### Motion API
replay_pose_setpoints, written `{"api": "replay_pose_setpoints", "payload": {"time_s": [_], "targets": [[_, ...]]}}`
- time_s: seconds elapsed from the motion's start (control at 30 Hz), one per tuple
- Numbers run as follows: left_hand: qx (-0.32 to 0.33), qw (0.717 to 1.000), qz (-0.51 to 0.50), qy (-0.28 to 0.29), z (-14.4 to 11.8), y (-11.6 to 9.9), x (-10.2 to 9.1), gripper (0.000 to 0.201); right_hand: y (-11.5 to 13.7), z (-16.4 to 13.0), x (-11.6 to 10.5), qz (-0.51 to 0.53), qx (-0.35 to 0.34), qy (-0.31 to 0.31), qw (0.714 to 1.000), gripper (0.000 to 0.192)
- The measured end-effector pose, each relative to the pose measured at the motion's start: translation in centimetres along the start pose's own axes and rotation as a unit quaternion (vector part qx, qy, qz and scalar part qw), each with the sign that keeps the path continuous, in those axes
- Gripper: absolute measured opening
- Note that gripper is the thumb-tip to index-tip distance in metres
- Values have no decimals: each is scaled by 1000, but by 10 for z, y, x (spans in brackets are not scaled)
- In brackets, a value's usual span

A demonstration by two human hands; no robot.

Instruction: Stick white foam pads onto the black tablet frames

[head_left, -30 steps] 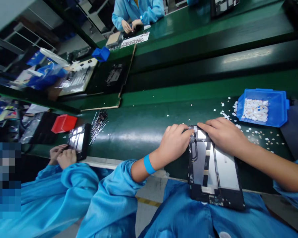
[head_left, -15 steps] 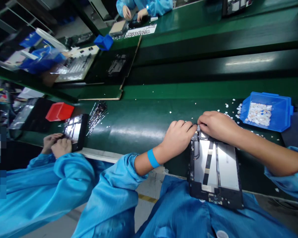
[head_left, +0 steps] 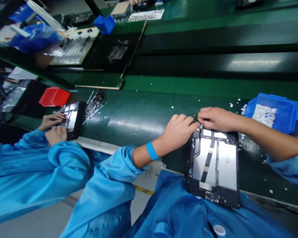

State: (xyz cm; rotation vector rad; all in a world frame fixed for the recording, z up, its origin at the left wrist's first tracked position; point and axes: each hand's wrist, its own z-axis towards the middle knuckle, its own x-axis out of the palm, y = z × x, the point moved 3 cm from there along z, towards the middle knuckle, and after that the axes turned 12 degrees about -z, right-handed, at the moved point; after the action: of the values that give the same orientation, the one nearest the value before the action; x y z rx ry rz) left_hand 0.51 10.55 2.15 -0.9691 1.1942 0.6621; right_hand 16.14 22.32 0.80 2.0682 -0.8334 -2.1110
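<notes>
Both hands have drawn up to the far top edge of the opened tablet [head_left: 213, 165], baring more of its silver inside than before. Curled, the left hand [head_left: 177, 132] rests its fingertips against the tablet's top left corner. Fingers bent, the right hand [head_left: 215, 119] pinches at that same top edge; whether it holds anything is hidden. Beyond the right forearm sits a blue tray [head_left: 283, 110] of white bits. Far left of the left hand, a co-worker's hands [head_left: 53, 127] press on another tablet [head_left: 73, 119].
</notes>
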Motion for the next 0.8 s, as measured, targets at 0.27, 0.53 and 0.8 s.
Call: {"api": "replay_pose_setpoints", "payload": {"time_s": [0.27,0.53,0.8], "targets": [[-4,1000,7,5,-1,-2,-4,30,-3,-9,4,-2,-79,-64,995,14],[11,999,48,-5,-4,-6,-1,31,-6,-17,5,15,-98,-82,992,16],[16,998,61,-12,-4,-8,-1,32,-11,-22,5,31,-87,-56,994,15]]}}
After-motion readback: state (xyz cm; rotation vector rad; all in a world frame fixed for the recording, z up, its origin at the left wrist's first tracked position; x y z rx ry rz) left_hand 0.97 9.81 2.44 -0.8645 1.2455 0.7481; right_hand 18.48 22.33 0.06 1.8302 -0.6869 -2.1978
